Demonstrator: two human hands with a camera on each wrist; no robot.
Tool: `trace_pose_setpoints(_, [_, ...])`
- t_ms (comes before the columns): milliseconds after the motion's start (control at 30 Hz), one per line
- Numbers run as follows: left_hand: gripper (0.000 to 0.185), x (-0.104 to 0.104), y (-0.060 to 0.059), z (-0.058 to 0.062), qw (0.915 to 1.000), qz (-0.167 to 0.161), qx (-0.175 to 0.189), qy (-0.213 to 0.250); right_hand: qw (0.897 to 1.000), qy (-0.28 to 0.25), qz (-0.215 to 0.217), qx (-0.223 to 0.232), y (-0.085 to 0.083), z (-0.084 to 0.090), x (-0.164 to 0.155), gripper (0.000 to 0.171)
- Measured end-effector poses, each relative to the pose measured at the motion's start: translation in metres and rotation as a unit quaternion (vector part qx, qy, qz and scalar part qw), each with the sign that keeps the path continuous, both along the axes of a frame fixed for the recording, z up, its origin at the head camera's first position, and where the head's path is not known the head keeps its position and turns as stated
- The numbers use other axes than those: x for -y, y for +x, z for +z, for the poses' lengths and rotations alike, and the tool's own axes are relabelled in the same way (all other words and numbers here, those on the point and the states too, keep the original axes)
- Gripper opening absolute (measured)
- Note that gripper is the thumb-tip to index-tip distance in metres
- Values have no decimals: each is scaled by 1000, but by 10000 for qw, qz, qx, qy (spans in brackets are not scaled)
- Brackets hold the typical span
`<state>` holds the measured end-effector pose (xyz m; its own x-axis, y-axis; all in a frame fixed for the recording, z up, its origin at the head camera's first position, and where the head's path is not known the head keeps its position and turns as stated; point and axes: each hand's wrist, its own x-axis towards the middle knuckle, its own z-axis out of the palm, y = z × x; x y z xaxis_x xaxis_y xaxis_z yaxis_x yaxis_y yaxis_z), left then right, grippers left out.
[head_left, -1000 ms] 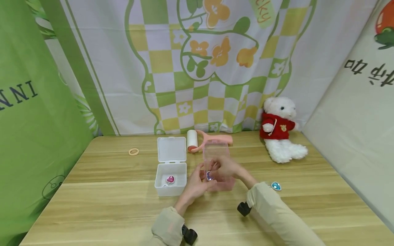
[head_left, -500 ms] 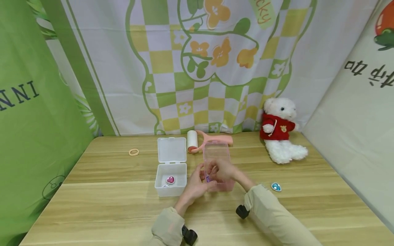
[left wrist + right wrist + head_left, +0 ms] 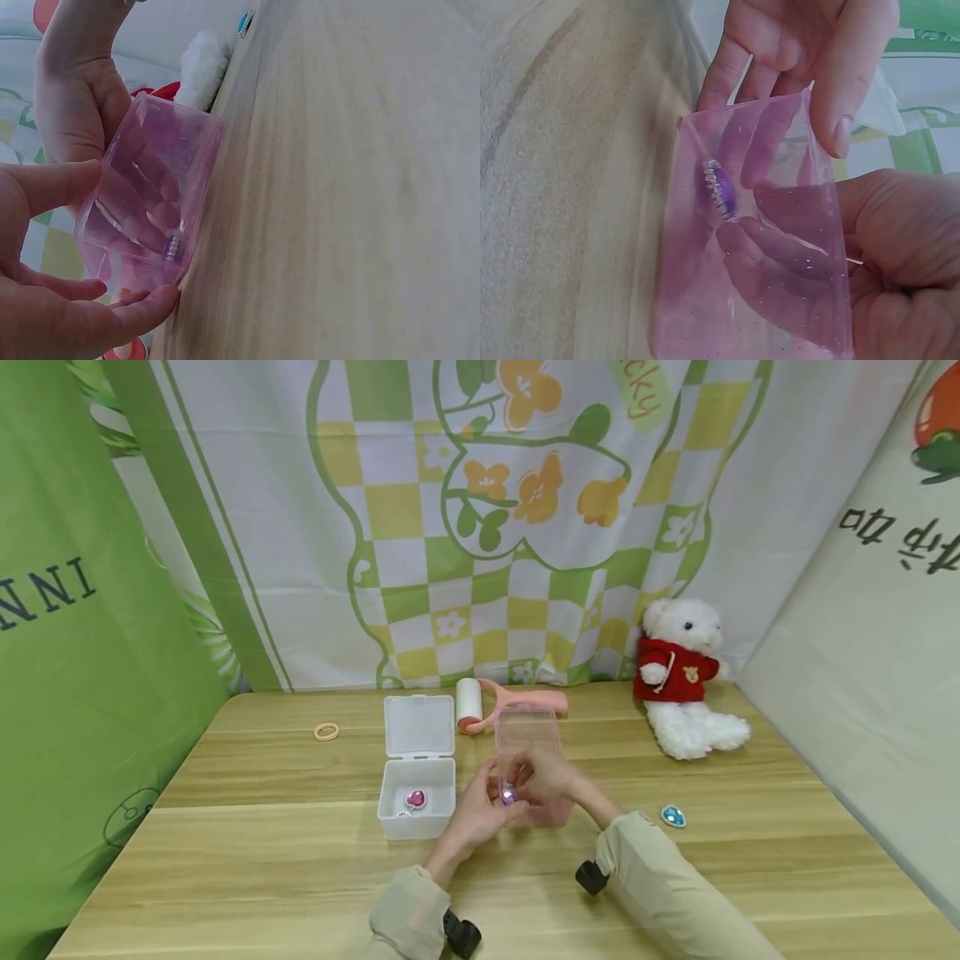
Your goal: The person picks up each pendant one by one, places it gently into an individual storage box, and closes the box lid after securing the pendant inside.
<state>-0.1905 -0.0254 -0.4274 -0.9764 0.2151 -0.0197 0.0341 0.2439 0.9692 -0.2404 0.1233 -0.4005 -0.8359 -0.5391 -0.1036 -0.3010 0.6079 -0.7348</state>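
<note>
Placing: purple gem (image 3: 719,189) was pinched inside pink box (image 3: 534,777) by right hand (image 3: 546,776); release low was judged best.
Bracing: box was gripped by left hand (image 3: 480,806).

So my left hand (image 3: 45,300) is wrapped round the near end of the pink see-through box (image 3: 146,195), thumb on top, fingers underneath. My right hand (image 3: 75,97) holds its far side. Inside the box sits a little purple gem (image 3: 172,244). Box's edge touches the wooden table (image 3: 360,195).
</note>
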Motion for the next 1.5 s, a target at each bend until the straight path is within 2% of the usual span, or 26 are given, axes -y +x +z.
trace_pose_setpoints(100, [81,-1,1,0,10000,15,-14,-4,9999,-96,56,-17,1,0,-2,13])
trace_pose_setpoints(233, [79,-2,1,-2,10000,8,-35,57,9992,-261,21,-309,2,0,-8,10])
trace_pose_setpoints(500, [81,-3,0,-7,9998,191,36,-105,9899,-1034,-499,-833,8,4,-27,15])
trace_pose_setpoints(733, [85,-5,2,-7,9983,427,-99,-380,9734,-1955,-1188,-158,17,10,-51,26])
trace_pose_setpoints(933, [86,-5,2,-8,9991,336,-110,-229,9593,-2392,-1478,269,24,11,-76,33])
trace_pose_setpoints(1067, [85,-4,2,-8,9994,281,-52,-172,9560,-2392,-1677,261,29,7,-97,35])
trace_pose_setpoints(1500, [86,-5,2,-6,9997,202,53,-115,9566,-1701,-2365,-76,48,-11,-173,39])
